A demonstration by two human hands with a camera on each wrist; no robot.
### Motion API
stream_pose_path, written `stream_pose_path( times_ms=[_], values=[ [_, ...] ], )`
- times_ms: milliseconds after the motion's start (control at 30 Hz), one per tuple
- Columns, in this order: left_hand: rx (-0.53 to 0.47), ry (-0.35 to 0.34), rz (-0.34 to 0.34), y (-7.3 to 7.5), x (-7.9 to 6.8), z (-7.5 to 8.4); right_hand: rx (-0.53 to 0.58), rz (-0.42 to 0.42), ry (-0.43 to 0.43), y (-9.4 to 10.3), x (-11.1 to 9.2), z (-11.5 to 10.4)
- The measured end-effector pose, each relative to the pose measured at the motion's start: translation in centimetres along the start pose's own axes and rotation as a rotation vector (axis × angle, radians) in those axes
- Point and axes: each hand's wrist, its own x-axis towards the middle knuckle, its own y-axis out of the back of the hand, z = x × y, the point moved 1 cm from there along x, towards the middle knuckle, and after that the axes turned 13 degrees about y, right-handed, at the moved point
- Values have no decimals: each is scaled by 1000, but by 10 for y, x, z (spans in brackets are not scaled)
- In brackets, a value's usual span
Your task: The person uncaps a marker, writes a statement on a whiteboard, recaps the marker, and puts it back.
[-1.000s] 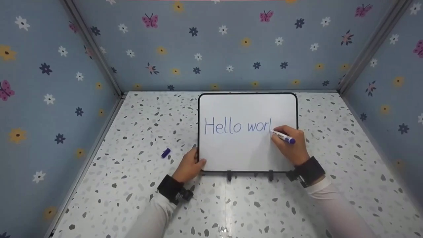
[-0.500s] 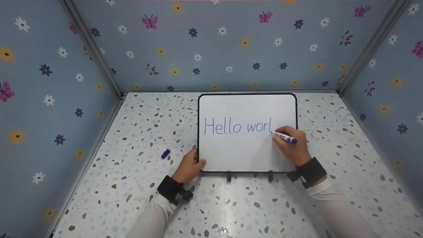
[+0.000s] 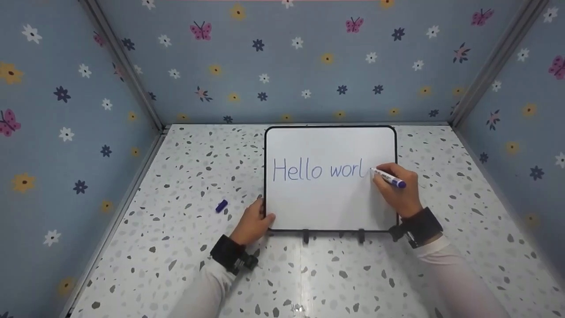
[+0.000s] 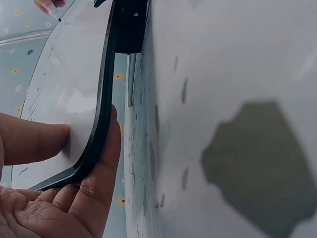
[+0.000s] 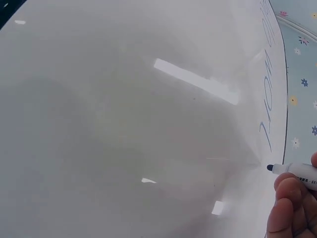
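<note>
A whiteboard [image 3: 326, 203] with a black frame stands propped on the table, bearing "Hello worl" in blue. My left hand [image 3: 252, 223] grips its lower left corner; in the left wrist view the thumb [image 4: 37, 141] lies on the white face and the fingers go behind the frame. My right hand [image 3: 401, 190] pinches a white marker [image 3: 388, 177] with a blue end, its tip close to the board just right of the "l". In the right wrist view the marker's dark tip [image 5: 270, 167] shows near the board's surface, beyond the last letter.
A blue marker cap [image 3: 221, 206] lies on the speckled table [image 3: 185, 176], left of the board. Two dark feet [image 3: 306, 236] stick out under the board's lower edge. Blue flower-patterned walls [image 3: 282, 57] enclose the table at the back and both sides.
The "l" has gained a small curve at its foot. My right hand has then shifted right and slightly up with the marker, off the letter. The left hand keeps its place.
</note>
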Motion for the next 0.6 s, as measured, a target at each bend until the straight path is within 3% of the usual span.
stream_pose_path(
  times_ms=[600],
  values=[
    [-7,-2,6,0,-2,0,11,-11,-18,-5,1,0]
  ],
)
